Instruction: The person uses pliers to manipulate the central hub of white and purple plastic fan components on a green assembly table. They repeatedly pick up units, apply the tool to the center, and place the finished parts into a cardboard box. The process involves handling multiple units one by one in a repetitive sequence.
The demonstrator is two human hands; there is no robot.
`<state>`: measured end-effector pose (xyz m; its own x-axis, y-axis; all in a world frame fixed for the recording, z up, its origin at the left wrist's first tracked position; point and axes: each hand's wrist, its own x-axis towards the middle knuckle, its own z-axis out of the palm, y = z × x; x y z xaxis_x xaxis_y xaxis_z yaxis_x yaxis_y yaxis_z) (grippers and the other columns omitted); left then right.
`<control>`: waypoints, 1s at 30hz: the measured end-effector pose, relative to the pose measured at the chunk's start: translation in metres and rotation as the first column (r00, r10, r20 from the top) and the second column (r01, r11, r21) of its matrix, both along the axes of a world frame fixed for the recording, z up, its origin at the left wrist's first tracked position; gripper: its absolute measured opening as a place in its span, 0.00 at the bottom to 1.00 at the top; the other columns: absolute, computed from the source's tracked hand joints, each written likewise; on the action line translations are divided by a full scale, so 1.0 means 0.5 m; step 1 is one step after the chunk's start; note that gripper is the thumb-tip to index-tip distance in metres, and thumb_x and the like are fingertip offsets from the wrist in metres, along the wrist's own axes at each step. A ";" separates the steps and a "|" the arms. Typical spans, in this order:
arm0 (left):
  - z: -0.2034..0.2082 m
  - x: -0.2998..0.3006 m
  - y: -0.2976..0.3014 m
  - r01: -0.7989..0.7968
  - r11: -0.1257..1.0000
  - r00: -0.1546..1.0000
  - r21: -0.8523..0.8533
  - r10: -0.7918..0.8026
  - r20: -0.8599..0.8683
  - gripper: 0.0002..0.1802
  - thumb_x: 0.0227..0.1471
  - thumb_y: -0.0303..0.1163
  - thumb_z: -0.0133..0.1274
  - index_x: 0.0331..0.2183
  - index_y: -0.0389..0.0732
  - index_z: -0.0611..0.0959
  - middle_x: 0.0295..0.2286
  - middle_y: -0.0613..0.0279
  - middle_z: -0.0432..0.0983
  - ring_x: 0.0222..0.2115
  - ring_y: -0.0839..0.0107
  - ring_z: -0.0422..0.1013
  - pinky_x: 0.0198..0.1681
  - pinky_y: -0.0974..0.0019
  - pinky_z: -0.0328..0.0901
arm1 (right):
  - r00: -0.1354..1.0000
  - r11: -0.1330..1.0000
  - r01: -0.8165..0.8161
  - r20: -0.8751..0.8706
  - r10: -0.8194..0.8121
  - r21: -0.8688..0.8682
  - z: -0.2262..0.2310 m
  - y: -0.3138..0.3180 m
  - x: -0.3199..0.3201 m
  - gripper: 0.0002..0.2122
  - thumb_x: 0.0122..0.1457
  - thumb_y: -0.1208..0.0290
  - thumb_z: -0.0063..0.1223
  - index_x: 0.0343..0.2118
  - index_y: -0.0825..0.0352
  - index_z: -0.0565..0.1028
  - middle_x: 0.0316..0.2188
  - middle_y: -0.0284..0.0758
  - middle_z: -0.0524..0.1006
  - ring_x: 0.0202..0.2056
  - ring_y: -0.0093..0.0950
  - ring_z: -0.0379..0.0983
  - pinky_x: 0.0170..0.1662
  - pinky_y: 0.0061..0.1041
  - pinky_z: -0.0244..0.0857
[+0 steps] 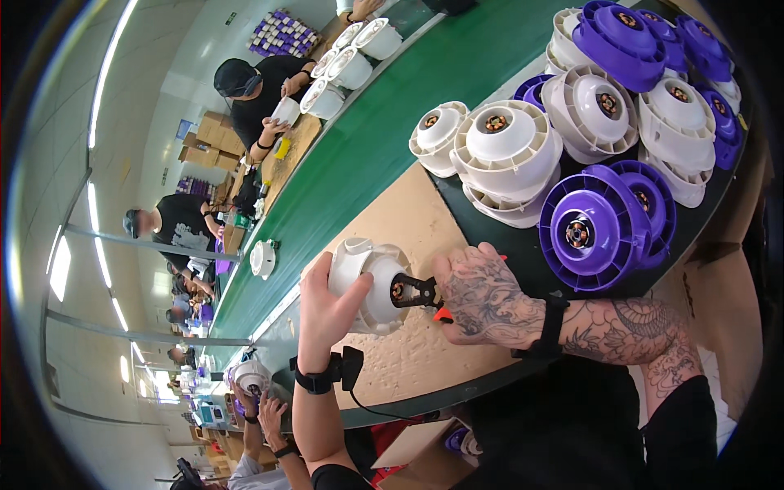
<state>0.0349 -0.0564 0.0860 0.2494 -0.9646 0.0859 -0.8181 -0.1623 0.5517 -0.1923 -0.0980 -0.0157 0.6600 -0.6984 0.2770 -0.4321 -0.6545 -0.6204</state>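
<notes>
My left hand grips a white fan housing by its left side, fingers and thumb wrapped round the body. The housing is tilted, so its hub with copper windings faces right. In my right hand is a pair of pliers with black jaws and orange-red handles, mostly covered by my fist. The jaws reach to the windings in the hub; whether they grip a part there is too small to tell. Beneath the housing lies a brown cardboard sheet.
Several white housings and purple housings are stacked at the right. A green conveyor belt runs past the far side, carrying one white part. Across it a person handles a white part. Another person's hands work at lower left.
</notes>
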 end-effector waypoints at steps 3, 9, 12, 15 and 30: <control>-0.002 -0.001 0.001 0.021 0.999 0.999 -0.024 -0.020 0.029 0.22 0.43 0.38 0.65 0.23 0.31 0.72 0.19 0.53 0.72 0.21 0.69 0.66 0.25 0.62 0.62 | 0.999 0.999 -0.022 -0.029 0.023 0.032 0.004 -0.002 0.000 0.19 0.40 0.68 0.65 0.35 0.68 0.70 0.24 0.39 0.75 0.31 0.38 0.75 0.43 0.35 0.62; 0.002 -0.012 0.014 0.035 0.995 0.994 -0.096 -0.025 0.108 0.20 0.43 0.36 0.64 0.22 0.32 0.71 0.16 0.50 0.72 0.18 0.65 0.68 0.24 0.60 0.64 | 0.994 0.990 -0.090 -0.044 0.095 0.110 0.009 -0.002 -0.004 0.20 0.40 0.67 0.65 0.35 0.70 0.69 0.22 0.40 0.77 0.29 0.39 0.78 0.43 0.35 0.66; 0.001 -0.026 0.026 0.020 0.995 0.987 -0.094 -0.005 0.158 0.19 0.43 0.35 0.63 0.23 0.32 0.72 0.14 0.50 0.70 0.17 0.61 0.69 0.24 0.59 0.64 | 0.993 0.985 -0.109 -0.019 0.113 0.136 0.005 -0.002 -0.003 0.20 0.40 0.66 0.65 0.34 0.71 0.71 0.21 0.42 0.76 0.27 0.40 0.78 0.39 0.36 0.68; -0.006 -0.024 0.045 0.052 0.992 0.962 -0.116 -0.019 0.273 0.18 0.44 0.34 0.63 0.26 0.32 0.73 0.15 0.50 0.70 0.17 0.56 0.70 0.23 0.59 0.64 | 0.978 0.921 -0.187 -0.023 0.207 0.342 0.005 -0.008 -0.002 0.21 0.44 0.60 0.62 0.33 0.73 0.71 0.22 0.43 0.76 0.27 0.44 0.77 0.36 0.40 0.68; -0.007 -0.055 0.044 0.278 0.735 0.929 -0.618 -0.041 0.369 0.34 0.38 0.34 0.71 0.47 0.31 0.77 0.36 0.49 0.81 0.37 0.55 0.80 0.42 0.59 0.73 | 0.991 0.878 -0.131 0.060 0.116 0.460 0.040 -0.016 0.004 0.24 0.46 0.56 0.63 0.33 0.76 0.70 0.22 0.47 0.77 0.30 0.46 0.79 0.37 0.40 0.72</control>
<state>0.0074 -0.0345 0.0827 -0.0576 -0.6611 0.7481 -0.9405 0.2873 0.1815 -0.1904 -0.1060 0.0041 0.7456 -0.6653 -0.0365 -0.3434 -0.3368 -0.8767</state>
